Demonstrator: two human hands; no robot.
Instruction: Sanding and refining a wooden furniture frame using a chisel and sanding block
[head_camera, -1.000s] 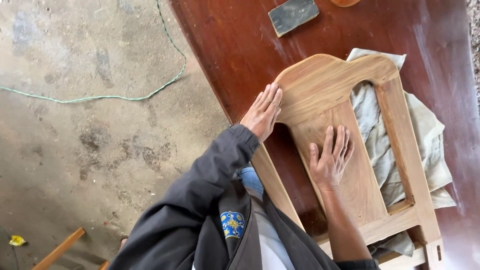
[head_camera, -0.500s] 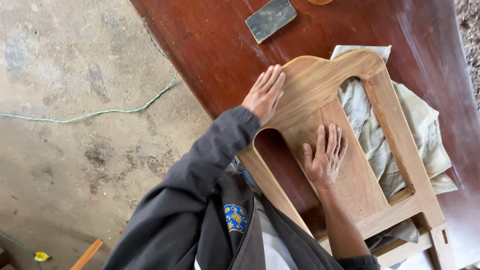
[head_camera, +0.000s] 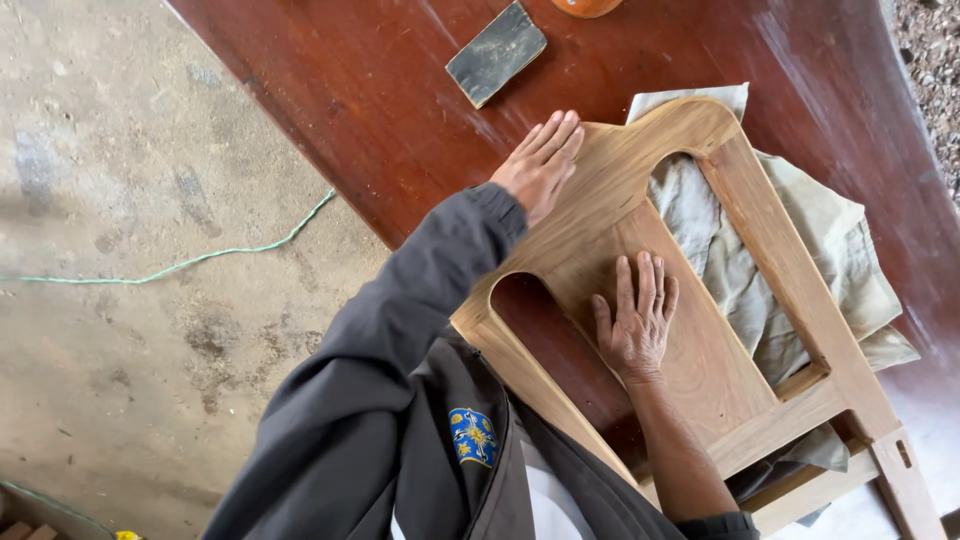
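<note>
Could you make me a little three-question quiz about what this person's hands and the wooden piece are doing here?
1. True or false: the right hand lies flat on the chair back's middle panel.
2. What lies under the chair back? A) a cloth B) a newspaper C) a metal tray
3. Where does the left hand rest?

Key: 1. True. 2. A, a crumpled pale cloth on the red-brown table. 3. On the curved top edge, fingers pointing toward the dark sanding block.

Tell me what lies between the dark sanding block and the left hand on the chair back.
In the head view, only bare reddish tabletop separates the sanding block from the left hand, which rests flat on the wooden chair back.
</note>
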